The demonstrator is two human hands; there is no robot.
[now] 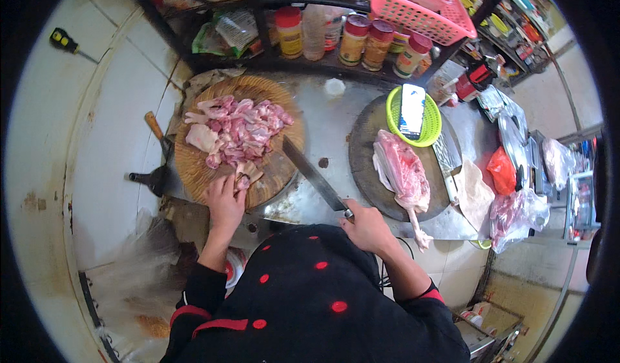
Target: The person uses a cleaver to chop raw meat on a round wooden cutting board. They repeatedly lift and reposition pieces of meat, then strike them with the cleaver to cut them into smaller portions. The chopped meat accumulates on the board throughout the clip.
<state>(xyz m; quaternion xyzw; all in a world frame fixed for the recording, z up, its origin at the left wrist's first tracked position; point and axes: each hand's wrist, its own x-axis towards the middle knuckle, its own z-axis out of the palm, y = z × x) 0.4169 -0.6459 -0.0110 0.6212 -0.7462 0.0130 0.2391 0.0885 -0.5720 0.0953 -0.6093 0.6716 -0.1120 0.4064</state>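
Note:
My left hand [225, 201] is at the near edge of a round wooden chopping block [278, 169], its fingers on a small piece of raw poultry [248, 171]. Chopped raw poultry [242, 126] lies heaped just beyond it. My right hand [367, 225] grips the handle of a cleaver [312, 175]. The blade slants up and left, its tip above the block's right side. To the right, a large piece of raw poultry [402, 169] rests on a second, darker round block [365, 140], its leg sticking out past the counter's front edge.
A green plastic basket [433, 126] holding a lit smartphone [412, 111] sits on the dark block. Another cleaver [446, 157] lies beside it, near a cloth [473, 191] and bagged meat [516, 218]. Seasoning jars [353, 41] and a pink basket [421, 12] stand on the rear shelf.

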